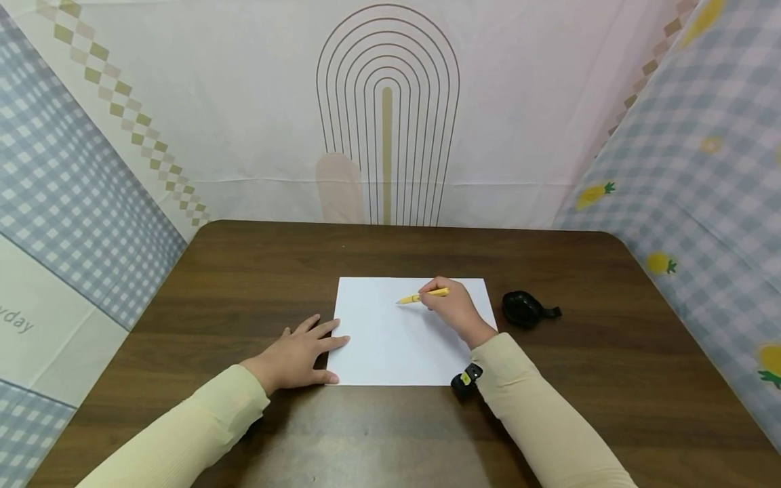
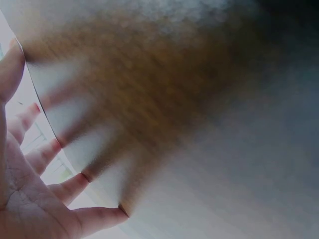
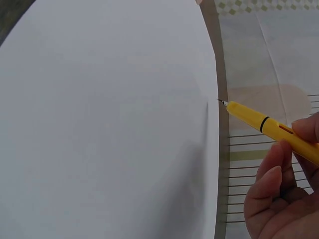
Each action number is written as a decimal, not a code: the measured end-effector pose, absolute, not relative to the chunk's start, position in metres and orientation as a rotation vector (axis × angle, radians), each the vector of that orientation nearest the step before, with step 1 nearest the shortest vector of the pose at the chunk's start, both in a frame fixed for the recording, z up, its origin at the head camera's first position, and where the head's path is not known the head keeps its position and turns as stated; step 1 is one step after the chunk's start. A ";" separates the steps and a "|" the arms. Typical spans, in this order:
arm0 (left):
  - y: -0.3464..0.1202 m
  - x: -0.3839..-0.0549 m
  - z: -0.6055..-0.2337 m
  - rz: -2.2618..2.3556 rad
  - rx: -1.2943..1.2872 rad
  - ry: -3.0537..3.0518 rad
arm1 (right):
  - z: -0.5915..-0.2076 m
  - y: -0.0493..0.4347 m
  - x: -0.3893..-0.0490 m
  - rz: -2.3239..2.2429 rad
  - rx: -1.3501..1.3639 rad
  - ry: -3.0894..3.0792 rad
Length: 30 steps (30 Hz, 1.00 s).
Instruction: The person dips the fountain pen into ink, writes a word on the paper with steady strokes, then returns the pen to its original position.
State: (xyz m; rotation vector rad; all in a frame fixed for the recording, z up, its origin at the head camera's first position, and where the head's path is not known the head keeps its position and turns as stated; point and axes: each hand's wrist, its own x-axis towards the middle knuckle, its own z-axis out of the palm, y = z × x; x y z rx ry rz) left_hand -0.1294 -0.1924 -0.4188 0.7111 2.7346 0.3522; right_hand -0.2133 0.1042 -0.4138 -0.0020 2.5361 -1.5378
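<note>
A blank white sheet of paper [image 1: 378,346] lies on the dark wooden table. My left hand [image 1: 299,356] rests at its left edge, fingers spread, with some fingertips on the paper; the left wrist view shows the same hand [image 2: 40,194] with fingertips against the surface. In my right hand [image 1: 454,308], a yellow fountain pen [image 1: 421,296] is pinched between thumb and fingers over the right half of the sheet. From the right wrist, the pen [image 3: 264,124] shows a bare metal nib pointing at the paper [image 3: 124,99], with its shadow beneath.
Right of the paper lies a small black pouch-like object [image 1: 523,310] with a short tab. The table [image 1: 256,264] backs onto a white patterned cloth [image 1: 244,102], and blue checked cloth [image 1: 702,203] hangs at both sides. A black wrist camera [image 1: 466,381] sits below my right cuff.
</note>
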 end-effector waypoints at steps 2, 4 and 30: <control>-0.192 -0.130 -0.419 0.348 0.711 2.736 | -0.414 0.103 -0.213 -1.539 -0.004 2.535; -0.192 -0.130 -0.419 0.347 0.712 2.736 | -0.413 0.101 -0.213 -1.542 -0.012 2.534; -0.188 -0.131 -0.419 0.305 0.705 2.735 | -0.412 0.087 -0.209 -1.475 -0.020 2.598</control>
